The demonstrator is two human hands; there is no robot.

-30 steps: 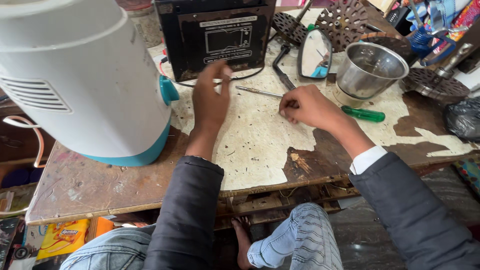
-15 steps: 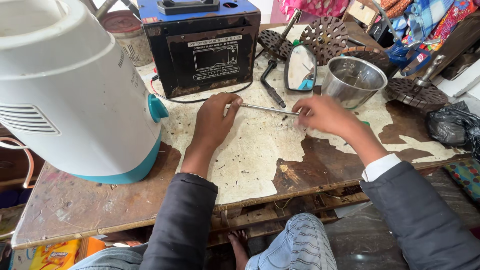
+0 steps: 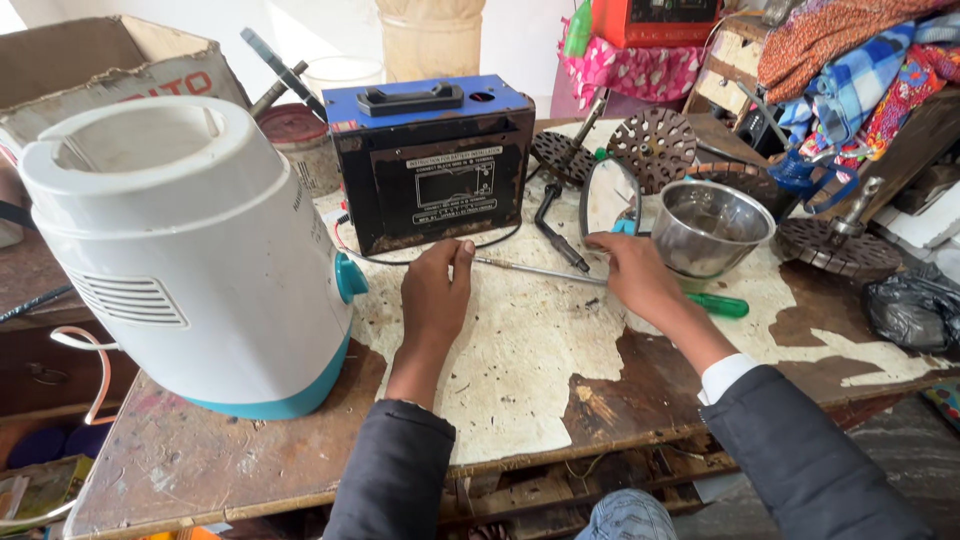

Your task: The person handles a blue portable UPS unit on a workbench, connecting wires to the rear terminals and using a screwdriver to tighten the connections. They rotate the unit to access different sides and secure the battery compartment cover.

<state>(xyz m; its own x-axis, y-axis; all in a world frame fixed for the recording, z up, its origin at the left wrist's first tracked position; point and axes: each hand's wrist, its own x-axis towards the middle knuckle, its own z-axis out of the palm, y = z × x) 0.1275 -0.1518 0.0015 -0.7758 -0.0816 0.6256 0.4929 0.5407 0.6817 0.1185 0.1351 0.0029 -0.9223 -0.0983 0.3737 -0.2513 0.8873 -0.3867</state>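
Note:
A long screwdriver with a thin metal shaft [image 3: 530,269] and a green handle [image 3: 722,305] lies across the worn, paint-flaked table [image 3: 520,370]. My left hand [image 3: 437,292] pinches the shaft's tip with thumb and fingers, just in front of a black box with a blue top [image 3: 432,165]. My right hand [image 3: 636,277] closes over the shaft near the handle, hiding that part. The handle sticks out to the right of this hand, beside a steel bowl [image 3: 708,228].
A large white and teal appliance [image 3: 190,260] fills the table's left side. A small mirror [image 3: 610,200], perforated metal discs [image 3: 655,148], a black cable [image 3: 556,230] and a black bag [image 3: 915,305] lie at the back and right. A cardboard box [image 3: 90,60] and cloths [image 3: 860,60] stand behind.
Both hands stay on the screwdriver and have shifted slightly toward the black box. My left hand has gone from lying over the shaft to pinching its tip. The view has tilted up.

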